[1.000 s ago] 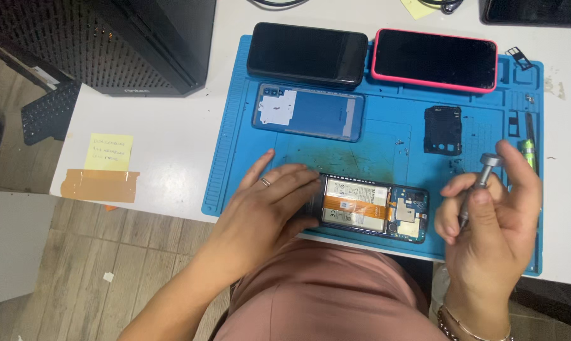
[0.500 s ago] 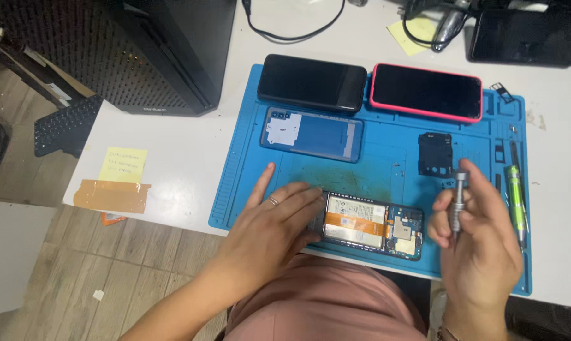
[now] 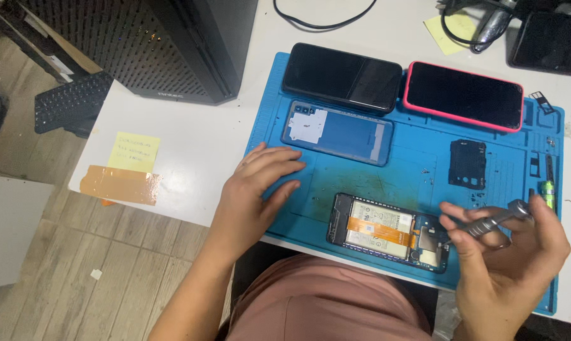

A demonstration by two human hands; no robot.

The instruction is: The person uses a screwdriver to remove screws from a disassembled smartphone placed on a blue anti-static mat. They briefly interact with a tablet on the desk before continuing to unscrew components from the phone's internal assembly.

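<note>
Her right hand [image 3: 509, 265] pinches a metal screwdriver [image 3: 490, 223] beside the opened phone [image 3: 389, 232], while her left hand [image 3: 257, 189] rests flat and empty on the blue mat [image 3: 418, 165].

opened phone [image 3: 388, 232] lies flat with its back off, battery and orange flex showing; silver screwdriver [image 3: 492, 222] sits tilted at its 3 o'clock end.

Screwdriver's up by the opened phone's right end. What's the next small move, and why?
Probably bring the left hand back onto the opened phone. It rests flat on the blue mat, off the phone, while the right hand tilts the screwdriver toward that end.
</note>
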